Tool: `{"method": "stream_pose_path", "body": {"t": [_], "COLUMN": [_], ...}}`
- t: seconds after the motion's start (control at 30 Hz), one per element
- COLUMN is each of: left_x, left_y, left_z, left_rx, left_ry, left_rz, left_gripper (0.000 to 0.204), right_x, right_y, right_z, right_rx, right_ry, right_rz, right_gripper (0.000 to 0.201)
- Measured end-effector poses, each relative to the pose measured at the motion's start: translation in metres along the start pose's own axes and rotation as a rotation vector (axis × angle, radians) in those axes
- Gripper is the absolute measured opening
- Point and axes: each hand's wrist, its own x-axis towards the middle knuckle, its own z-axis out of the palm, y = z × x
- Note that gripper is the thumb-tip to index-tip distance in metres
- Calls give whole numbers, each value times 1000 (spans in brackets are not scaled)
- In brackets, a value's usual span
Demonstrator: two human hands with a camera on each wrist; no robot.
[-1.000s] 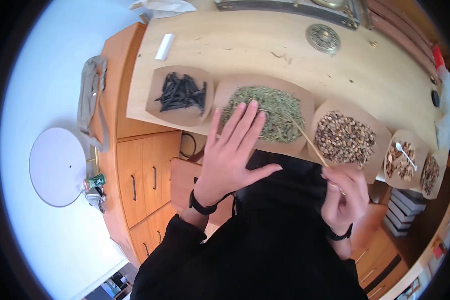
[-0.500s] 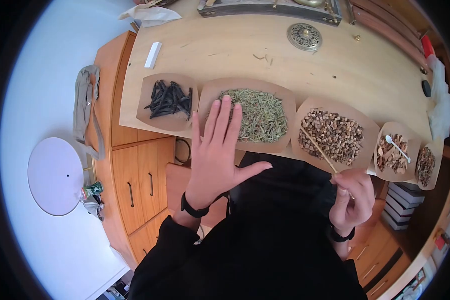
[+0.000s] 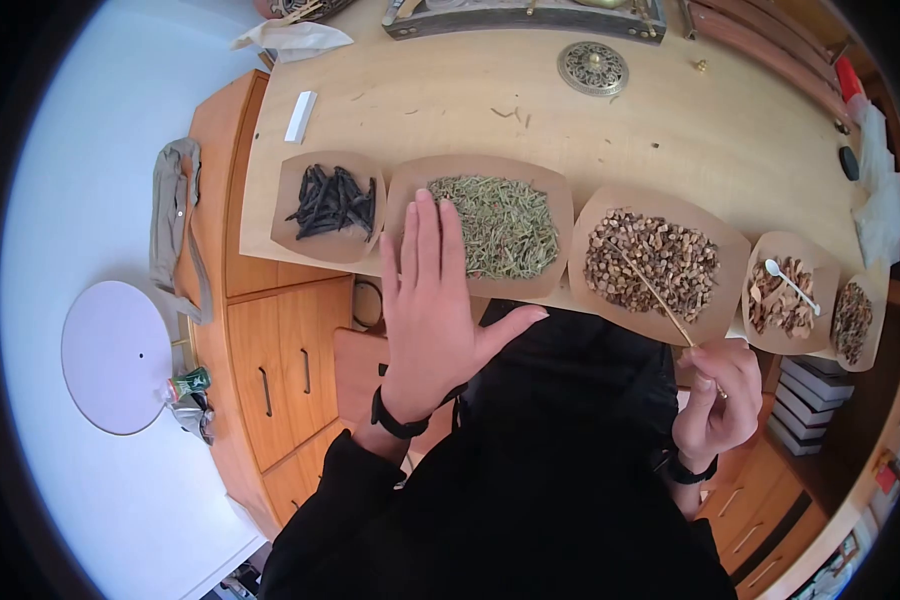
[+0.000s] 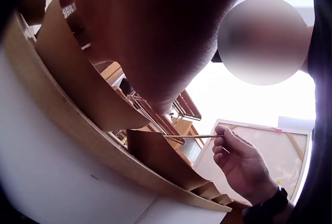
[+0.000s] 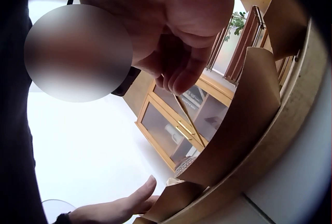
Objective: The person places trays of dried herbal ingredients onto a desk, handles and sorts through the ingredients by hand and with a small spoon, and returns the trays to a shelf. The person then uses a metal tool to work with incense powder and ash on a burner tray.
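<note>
My left hand (image 3: 428, 325) is spread flat with straight fingers, the tips over the left side of the dried green herb stems (image 3: 505, 225) in a brown paper tray (image 3: 490, 165). My right hand (image 3: 718, 395) pinches a thin golden stick (image 3: 665, 306) between thumb and fingers. The stick slants away to the left, its far end over the chopped brown pieces (image 3: 660, 255) in the neighbouring tray. In the left wrist view the right hand (image 4: 244, 167) holds the stick (image 4: 194, 136) nearly level above the tray edges.
Dark, shrivelled strips (image 3: 335, 200) fill the leftmost tray. To the right stand smaller trays, one with pale flakes and a white spoon (image 3: 793, 285). A pierced metal lid (image 3: 594, 68) and a white block (image 3: 300, 117) lie farther back on the wooden table (image 3: 420, 90).
The stick's far end has gone from the green herbs to the brown pieces as my right hand moved right. My left hand's fingertips now lie nearer the herb tray's left side.
</note>
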Motion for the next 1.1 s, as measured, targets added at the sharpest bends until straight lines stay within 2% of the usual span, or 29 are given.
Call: {"method": "stream_pose_path", "body": {"t": [0.3, 0.4, 0.5, 0.63, 0.87, 0.97, 1.1], "left_x": [13, 14, 14, 9, -1, -3, 2], "left_y": [28, 35, 35, 22, -13, -15, -2], "left_z": [8, 5, 4, 4, 2, 3, -1], "left_rx": [-187, -324, -244, -159, -91, -87, -113], "left_ry": [-38, -66, -125, -156, -64, -29, -79], "left_rz": [88, 190, 281, 221, 75, 22, 55], "left_gripper": [117, 115, 114, 109, 101, 100, 102], "right_x": [-2, -3, -4, -2, -4, -4, -4], "right_y": [0, 1, 0, 1, 2, 2, 1], "right_z": [-7, -8, -9, -7, -6, -5, -6], "right_rx": [-12, -21, -22, -10, -3, 1, -11], "right_ry": [46, 52, 47, 43, 42, 32, 26], "right_rz": [-1, 10, 15, 1, -2, 10, 11], "right_gripper": [11, 11, 11, 11, 11, 11, 11]}}
